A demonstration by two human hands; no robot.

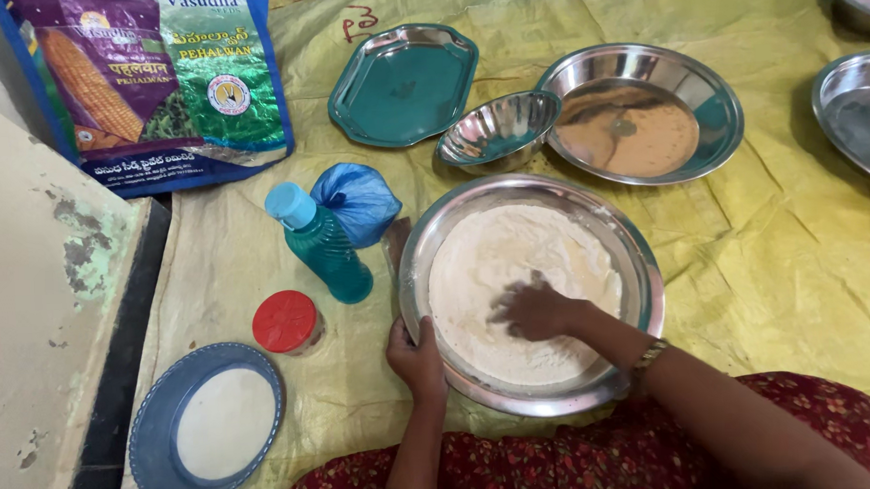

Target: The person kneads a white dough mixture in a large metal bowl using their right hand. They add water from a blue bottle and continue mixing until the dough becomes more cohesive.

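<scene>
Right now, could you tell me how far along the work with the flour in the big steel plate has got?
Done: dry flour is heaped in the large steel plate. In hand: the right hand is in the flour while the left hand grips the rim. Left: the flour looks loose and powdery, no dough formed; the teal bottle stands capped beside it, and the small steel bowl is empty.

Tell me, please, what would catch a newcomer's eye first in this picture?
First, the big steel bowl of white flour at the centre, with the right hand in the flour and the left hand gripping the near rim. Left of it stand a teal bottle and a red-lidded jar. Empty steel dishes lie behind on the yellow sheet.
</scene>
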